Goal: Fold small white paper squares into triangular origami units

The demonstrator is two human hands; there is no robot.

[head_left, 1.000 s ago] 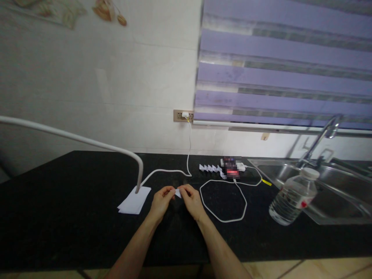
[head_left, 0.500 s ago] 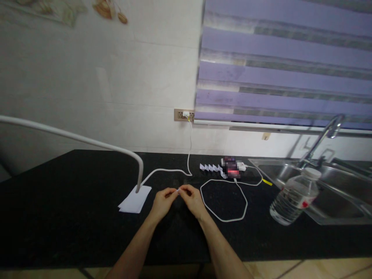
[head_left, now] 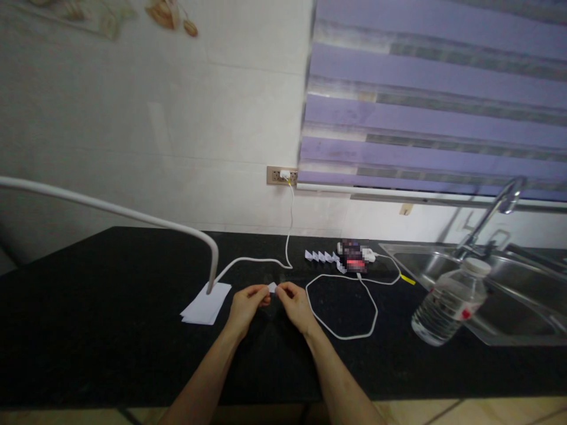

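Observation:
Between my fingertips, above the dark countertop (head_left: 133, 354), is a small folded piece of white paper (head_left: 272, 288). My left hand (head_left: 246, 308) pinches its left edge and my right hand (head_left: 296, 306) pinches the right edge. Part of the paper is hidden by the fingers. To the left of my left hand lies a stack of white paper sheets (head_left: 206, 306). Beyond my right hand, a row of small folded white paper pieces (head_left: 321, 257) stands on the counter beside a blurred-out phone-like device (head_left: 353, 258).
A white cable (head_left: 374, 319) loops right of my hands, and another runs up to the wall outlet (head_left: 283, 175). A pale curved rod (head_left: 133, 213) reaches in from the left over the sheets. A water bottle (head_left: 447, 304) stands before the metal sink (head_left: 509, 330) and faucet (head_left: 491, 212).
My fingertips have moved slightly apart, so more of the folded white paper shows between them. The view has shifted a little; the other things stay put.

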